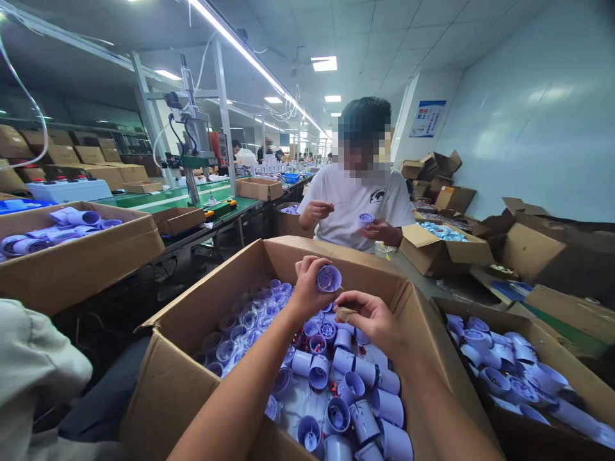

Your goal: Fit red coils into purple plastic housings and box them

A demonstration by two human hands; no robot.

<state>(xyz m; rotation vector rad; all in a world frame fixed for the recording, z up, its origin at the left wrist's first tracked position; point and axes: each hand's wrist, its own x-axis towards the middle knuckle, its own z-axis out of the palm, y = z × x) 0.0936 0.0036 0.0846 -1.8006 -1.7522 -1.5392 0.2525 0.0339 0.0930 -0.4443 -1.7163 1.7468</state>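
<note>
My left hand [307,291] grips a pale purple plastic cup [329,279], its open end with parts inside facing me. Just right of it and lower, my right hand [372,315] has thumb and fingers closed together. A small tan patch [346,313] shows at these fingertips; I cannot tell whether it is held or wrapped round the thumb. Both hands are over a large cardboard box [180,378]. Inside lie many similar cups [364,419], some with small red parts, and clearer cups [250,319] stand in rows on the left.
Across the box a person in a white shirt [355,205] holds a thin tool and another purple cup [366,219]. More boxes of cups stand at left [77,256] and right [528,378]. A green conveyor [168,197] with a press machine [192,141] runs along the left.
</note>
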